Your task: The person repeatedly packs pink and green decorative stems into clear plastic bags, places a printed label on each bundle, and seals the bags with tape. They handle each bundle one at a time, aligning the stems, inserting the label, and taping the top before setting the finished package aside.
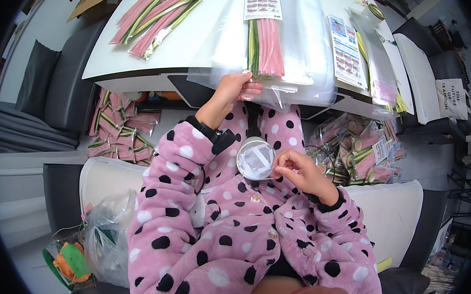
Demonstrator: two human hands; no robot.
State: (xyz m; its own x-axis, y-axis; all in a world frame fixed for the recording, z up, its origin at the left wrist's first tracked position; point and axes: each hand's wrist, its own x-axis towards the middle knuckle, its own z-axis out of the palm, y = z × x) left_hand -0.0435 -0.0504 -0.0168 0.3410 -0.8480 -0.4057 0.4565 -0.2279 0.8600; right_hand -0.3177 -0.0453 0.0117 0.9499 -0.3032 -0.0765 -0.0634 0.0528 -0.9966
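My left hand (237, 89) pinches the lower edge of a clear plastic bag (270, 92) at the table's front edge. Inside the bag are pink chenille stems (270, 47) beside green ones (253, 48), with a printed instruction card (262, 6) at their far end. This bag lies on a stack of flat clear bags (312, 37). On my lap stands a round tub (256, 158) filled with whitish, translucent strips. My right hand (306, 172) has thumb and forefinger together at the tub's right rim; whether a strip is between them is too small to tell.
Filled stem packs (159, 18) lie on the white table (104, 60) at the left. Printed cards (346, 51), clear bags (378, 61) and a tape roll (376, 11) are at the right. Packs pile on the floor left (120, 127) and right (364, 153).
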